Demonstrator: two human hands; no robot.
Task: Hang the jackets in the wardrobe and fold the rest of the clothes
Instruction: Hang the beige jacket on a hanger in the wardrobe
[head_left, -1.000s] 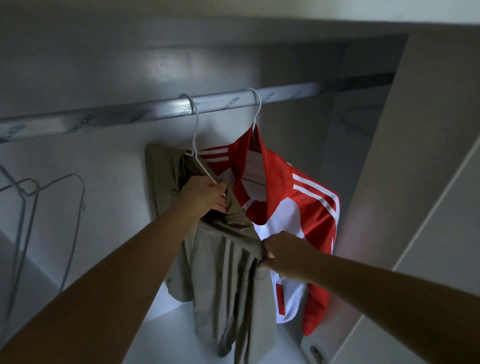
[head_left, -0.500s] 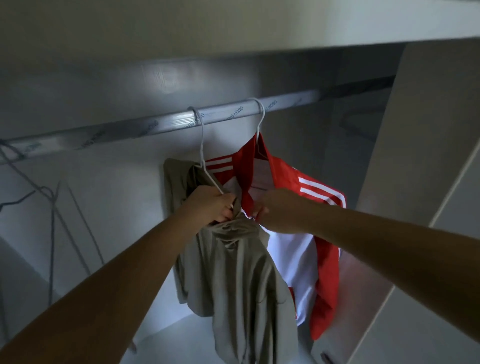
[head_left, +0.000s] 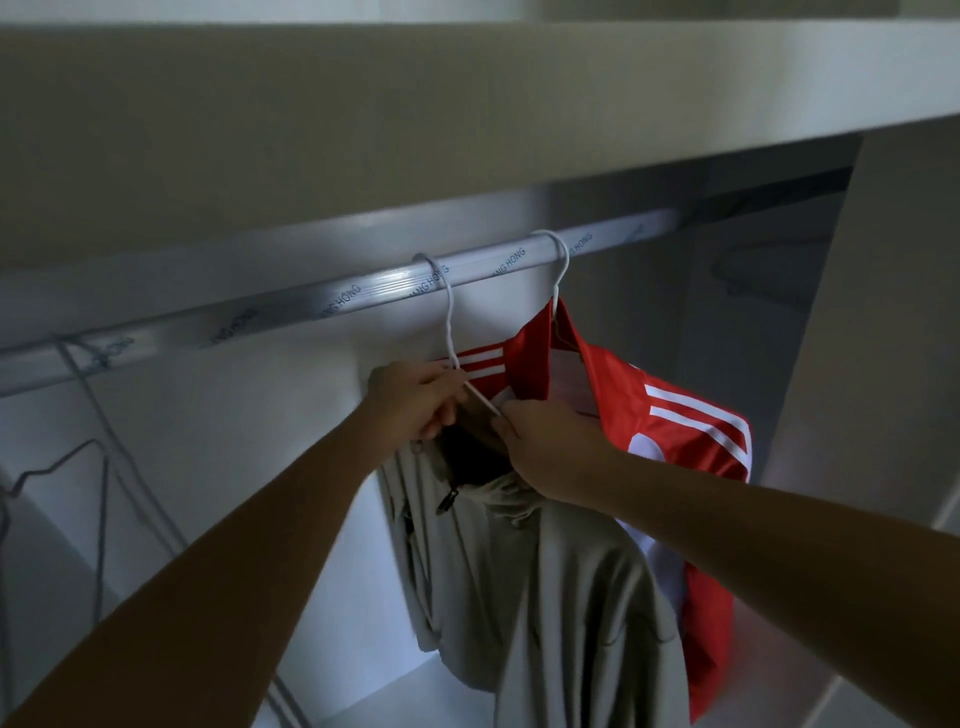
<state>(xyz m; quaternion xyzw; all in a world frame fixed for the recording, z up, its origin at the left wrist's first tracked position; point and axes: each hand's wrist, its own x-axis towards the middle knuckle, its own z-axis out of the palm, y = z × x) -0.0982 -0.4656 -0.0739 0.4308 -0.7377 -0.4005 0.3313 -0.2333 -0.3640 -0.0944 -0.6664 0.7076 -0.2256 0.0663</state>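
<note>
A beige jacket (head_left: 561, 597) hangs from a white hanger (head_left: 448, 317) hooked over the wardrobe rail (head_left: 363, 296). My left hand (head_left: 415, 397) grips the jacket's collar and the hanger's shoulder wire on the left. Close beside it, my right hand (head_left: 545, 447) pinches the collar fabric on the right. The jacket's dark inner neck opening shows between both hands. A red and white striped jacket (head_left: 670, 415) hangs on a second white hanger (head_left: 560, 270) just to the right, partly hidden behind my right arm.
Several bare wire hangers (head_left: 98, 478) hang at the far left of the rail. A shelf board (head_left: 467, 104) runs above the rail. The wardrobe side panel (head_left: 883, 338) stands at the right, and its floor (head_left: 395, 696) lies below the jackets.
My right hand rose from the beige jacket's front edge to its collar beside my left hand. The view moved closer and tilted up, and the jacket shifted slightly right.
</note>
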